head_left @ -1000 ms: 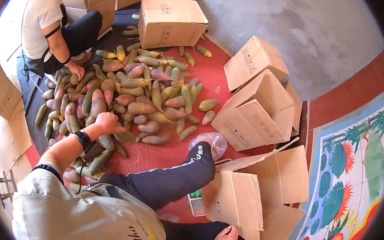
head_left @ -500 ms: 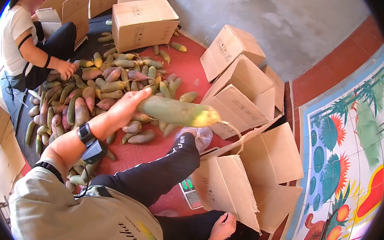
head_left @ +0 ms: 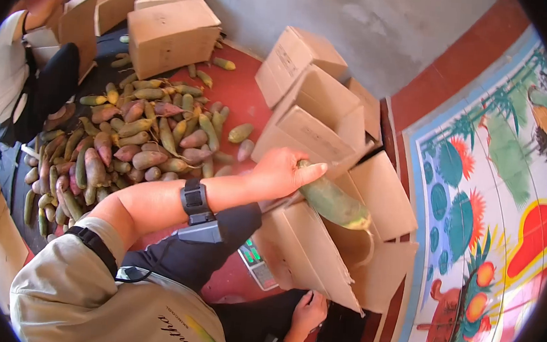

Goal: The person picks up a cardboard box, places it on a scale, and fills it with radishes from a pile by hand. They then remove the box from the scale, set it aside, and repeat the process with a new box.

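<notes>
My left hand (head_left: 289, 172) is closed round one end of a long green radish (head_left: 335, 201). The radish slants down over an open cardboard box (head_left: 303, 247), its pale tip and thin root tail towards the box's opening. My right hand (head_left: 308, 312) rests on my bent leg beside the same box, fingers curled, with nothing visible in it. Between my legs and this box is a digital scale (head_left: 258, 264) with green lit figures. A large pile of green and reddish radishes (head_left: 138, 131) lies on the red floor to the left.
More cardboard boxes stand at the back, one a big box (head_left: 171, 37), and another open box (head_left: 319, 120) at the right. Another person (head_left: 12, 67) sits at the far left by boxes. A painted tile wall (head_left: 473, 251) runs along the right side.
My left hand has carried the radish from above the pile to the right, and its tip now points down over the box. The other person's arm has moved away from the pile towards the boxes.
</notes>
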